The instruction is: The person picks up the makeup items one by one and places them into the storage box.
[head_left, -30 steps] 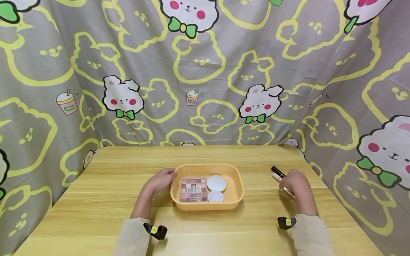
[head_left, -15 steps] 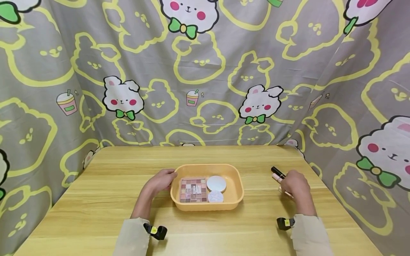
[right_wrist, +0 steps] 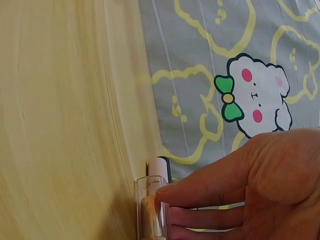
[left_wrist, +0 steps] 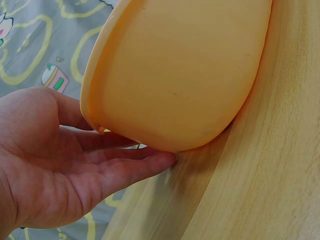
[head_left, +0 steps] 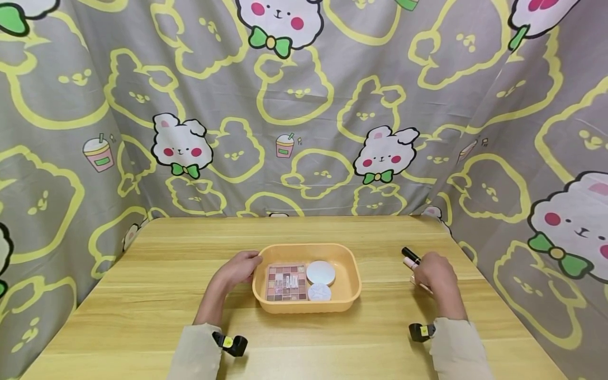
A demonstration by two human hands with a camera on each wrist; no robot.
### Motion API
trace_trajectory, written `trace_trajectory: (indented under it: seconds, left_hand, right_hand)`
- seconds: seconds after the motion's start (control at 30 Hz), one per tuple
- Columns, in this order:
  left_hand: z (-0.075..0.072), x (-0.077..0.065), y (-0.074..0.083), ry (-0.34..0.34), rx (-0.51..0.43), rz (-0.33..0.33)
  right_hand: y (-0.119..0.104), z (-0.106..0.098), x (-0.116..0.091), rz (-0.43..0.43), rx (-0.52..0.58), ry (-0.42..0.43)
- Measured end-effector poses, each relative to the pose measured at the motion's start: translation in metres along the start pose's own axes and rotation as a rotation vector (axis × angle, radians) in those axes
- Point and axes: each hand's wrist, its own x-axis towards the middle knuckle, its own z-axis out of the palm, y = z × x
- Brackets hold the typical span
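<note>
An orange plastic basket (head_left: pixel 351 303) sits mid-table. It holds an eyeshadow palette (head_left: pixel 287 283) and two round white compacts, one larger (head_left: pixel 321 273) and one smaller (head_left: pixel 320 292). My left hand (head_left: pixel 240 268) grips the basket's left end, thumb at the rim and fingers along the outer wall. To the right, my right hand (head_left: pixel 435 274) pinches a clear cosmetic tube (right_wrist: pixel 152 215) with tan contents; its lower part is cut off in the right wrist view. Just beyond the fingers lie a black tube (head_left: pixel 409 255) and a pale pink tube (head_left: pixel 409 263), both partly hidden by the hand.
The wooden table (head_left: pixel 313 348) ends at a grey curtain (head_left: pixel 328 116) with cartoon print, which hangs behind it and along both sides. Each wrist carries a small black camera, one left (head_left: pixel 235 345) and one right (head_left: pixel 420 332).
My right hand has shifted slightly left, and the clear tube has come with it. The left hand and the basket stay in place.
</note>
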Motion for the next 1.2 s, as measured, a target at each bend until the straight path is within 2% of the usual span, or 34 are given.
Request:
trace_trajectory:
  seconds: [0.33, 0.8, 1.2]
  left_hand:
    - [0.0, -0.001, 0.001, -0.011, -0.005, -0.011]
    - [-0.001, -0.001, 0.001, -0.001, -0.007, 0.0]
    - [-0.001, 0.0, -0.001, -0.001, -0.027, -0.002]
  right_hand:
    - [-0.008, 0.004, -0.003, -0.007, 0.056, 0.012]
    - [-0.015, 0.011, -0.001, -0.075, 0.042, 0.073]
    - [-0.015, 0.012, 0.0, -0.075, 0.048, 0.058]
